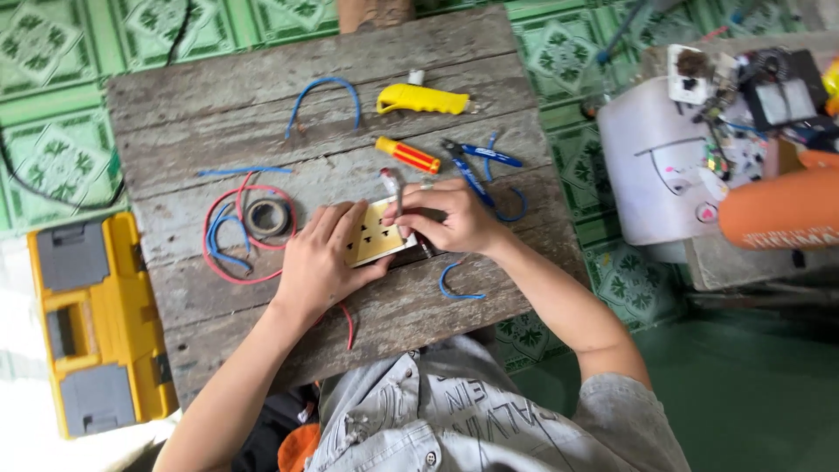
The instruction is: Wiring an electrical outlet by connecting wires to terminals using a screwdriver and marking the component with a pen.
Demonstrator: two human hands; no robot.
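My left hand [322,258] lies flat on the left part of a cream socket plate [377,238] with several dark pin holes, pressing it onto the wooden table [218,114]. At the plate's right end my right hand [450,218] pinches a small tool with a red-and-white handle [393,185], its tip pointing down at the plate's top edge. A ring shows on one finger of my right hand.
On the table lie a red-and-yellow screwdriver [407,155], a yellow knife handle [422,100], blue pliers [479,164], a tape roll [266,217], and red and blue wire pieces [229,236]. A yellow toolbox [96,323] stands left, a cluttered white appliance [673,166] right.
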